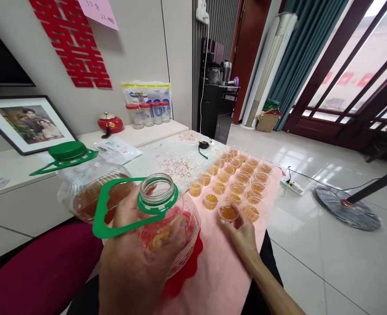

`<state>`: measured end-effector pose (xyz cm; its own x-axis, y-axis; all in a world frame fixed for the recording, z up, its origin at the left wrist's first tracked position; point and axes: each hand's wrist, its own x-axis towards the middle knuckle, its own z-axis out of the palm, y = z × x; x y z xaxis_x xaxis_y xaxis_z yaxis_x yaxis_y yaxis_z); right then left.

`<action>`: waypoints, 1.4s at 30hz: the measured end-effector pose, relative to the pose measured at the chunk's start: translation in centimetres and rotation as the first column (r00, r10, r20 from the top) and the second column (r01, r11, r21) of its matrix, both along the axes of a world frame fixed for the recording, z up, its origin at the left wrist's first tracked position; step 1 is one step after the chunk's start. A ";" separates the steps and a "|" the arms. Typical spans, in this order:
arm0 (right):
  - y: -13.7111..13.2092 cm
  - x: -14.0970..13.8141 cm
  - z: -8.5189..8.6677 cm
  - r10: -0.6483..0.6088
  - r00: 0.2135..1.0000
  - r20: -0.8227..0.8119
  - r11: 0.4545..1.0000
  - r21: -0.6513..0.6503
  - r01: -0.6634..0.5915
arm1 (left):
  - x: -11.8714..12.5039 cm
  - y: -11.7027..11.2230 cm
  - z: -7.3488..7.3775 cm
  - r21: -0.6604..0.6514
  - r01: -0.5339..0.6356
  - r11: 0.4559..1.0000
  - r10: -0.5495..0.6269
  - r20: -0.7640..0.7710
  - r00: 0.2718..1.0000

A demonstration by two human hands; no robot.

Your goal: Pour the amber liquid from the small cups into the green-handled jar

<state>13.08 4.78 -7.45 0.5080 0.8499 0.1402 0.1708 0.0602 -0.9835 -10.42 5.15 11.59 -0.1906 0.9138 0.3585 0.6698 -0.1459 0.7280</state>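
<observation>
My left hand is wrapped around a clear plastic jug close in front of me. The jug's mouth is uncovered, with a green ring and carrying handle at its neck. Red and yellow show through its wall; whether they lie inside or behind it I cannot tell. To the right, my right hand grips a small clear plastic cup of amber liquid by its sides. Beyond it, rows of similar filled cups stand on a pink cloth. A scalloped red mat lies partly under the jug.
Left of the jug stands a larger plastic container of brown liquid, with a green cap. A tape measure lies on the flowered table cover. Red-lidded glass jars, a red pot and a framed photo line the cabinet.
</observation>
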 end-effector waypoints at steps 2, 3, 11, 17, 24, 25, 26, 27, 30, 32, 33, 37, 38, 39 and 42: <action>-0.1 -0.1 0.2 -0.008 1.000 -0.015 1.000 0.020 0.009 | 0.1 0.0 0.0 0.012 0.003 1.000 -0.003 0.015 1.000; -0.2 -0.1 0.3 -0.009 1.000 -0.020 1.000 0.027 0.009 | 0.1 0.1 -0.1 0.029 0.010 1.000 -0.011 0.025 1.000; -2.4 -0.1 3.0 0.086 0.995 -0.041 0.988 0.130 -0.080 | -0.1 1.0 -0.6 0.093 0.062 0.994 -0.073 0.127 0.989; -1.7 -0.5 8.0 0.260 0.965 -0.022 0.933 0.263 -0.245 | 0.2 0.6 -1.0 0.011 0.066 0.998 -0.067 0.173 0.983; 1.4 -1.8 16.0 0.416 0.885 0.210 0.805 0.368 -0.466 | 0.3 0.7 -1.1 0.135 0.087 0.987 -0.098 0.075 0.992; 1.8 -2.0 17.1 0.424 0.870 0.252 0.783 0.382 -0.492 | 0.2 0.7 -1.3 0.143 0.083 0.986 -0.093 0.064 0.994; 2.2 -2.2 18.1 0.430 0.852 0.298 0.762 0.387 -0.520 | 0.2 0.8 -1.5 0.142 0.072 0.987 -0.081 0.057 0.995; 2.5 -2.4 19.0 0.425 0.838 0.343 0.745 0.394 -0.539 | 0.3 0.9 -1.8 0.128 0.071 0.989 -0.078 0.050 0.996; 3.2 -2.8 21.0 0.410 0.797 0.443 0.711 0.391 -0.584 | 0.8 1.3 -2.9 0.147 0.024 0.989 -0.035 0.069 0.997; 3.6 -2.9 21.9 0.410 0.774 0.482 0.705 0.371 -0.604 | 1.4 1.5 -3.4 0.233 -0.036 0.972 0.014 0.096 0.995; 3.8 -3.0 22.2 0.408 0.761 0.505 0.705 0.356 -0.614 | 1.6 1.6 -3.4 0.273 -0.059 0.960 0.030 0.107 0.994; 4.5 -2.9 23.0 0.372 0.701 0.608 0.693 0.321 -0.646 | 1.9 1.7 -2.8 0.297 -0.022 0.955 -0.005 0.090 0.996; 4.7 -2.9 23.2 0.370 0.686 0.627 0.688 0.311 -0.655 | 1.8 1.7 -2.6 0.307 -0.019 0.952 -0.003 0.071 0.997; 4.9 -2.9 23.4 0.365 0.672 0.644 0.684 0.304 -0.663 | 1.6 1.7 -2.5 0.325 -0.006 0.946 -0.006 0.037 0.999; 5.3 -2.7 23.8 0.334 0.629 0.702 0.676 0.287 -0.679 | 1.2 1.6 -2.2 0.383 0.044 0.923 -0.019 -0.069 0.997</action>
